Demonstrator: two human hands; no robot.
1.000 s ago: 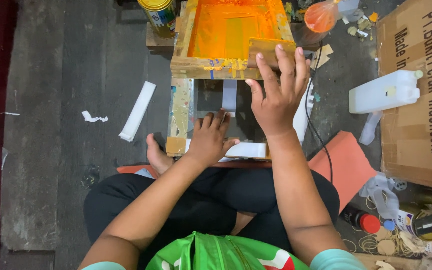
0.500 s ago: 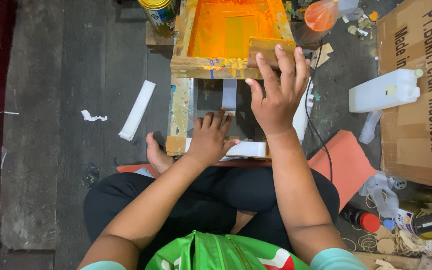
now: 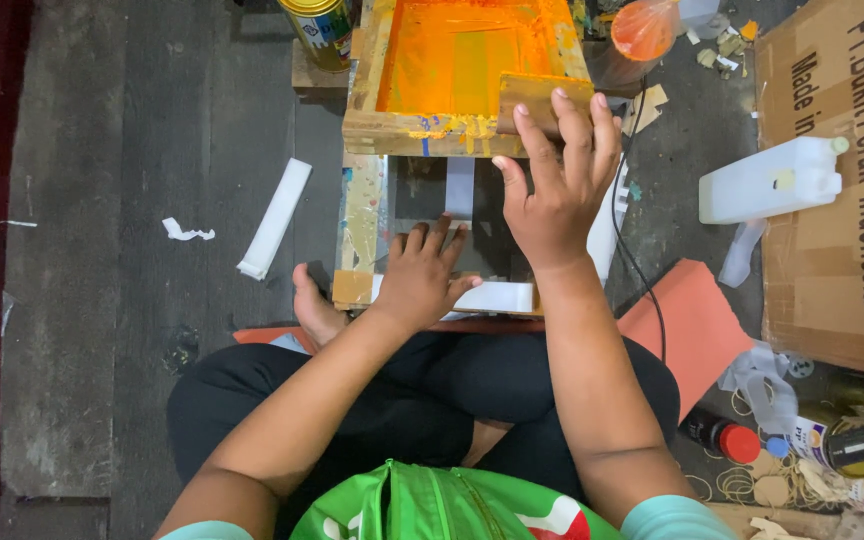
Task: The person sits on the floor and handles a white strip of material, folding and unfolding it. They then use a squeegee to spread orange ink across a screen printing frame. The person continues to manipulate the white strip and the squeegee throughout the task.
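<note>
A wooden screen frame (image 3: 422, 132) with an orange-stained mesh (image 3: 462, 55) is tilted up above a wooden printing base (image 3: 364, 215). My right hand (image 3: 557, 180) grips the frame's near right corner together with a wooden squeegee (image 3: 537, 95). My left hand (image 3: 422, 275) lies flat, fingers spread, on a white strip (image 3: 497, 297) at the base's near edge. A second white strip (image 3: 460, 187) lies on the dark base under the raised frame. I sit cross-legged, my bare foot (image 3: 314, 308) beside the base.
A white strip (image 3: 274, 217) and a paper scrap (image 3: 187, 232) lie on the dark floor at left. A paint can (image 3: 320, 28) stands by the frame. At right are a white jerrycan (image 3: 770, 180), a cardboard box (image 3: 842, 190), an orange sheet (image 3: 687, 325), a black cable (image 3: 637, 265) and small cans (image 3: 852, 450).
</note>
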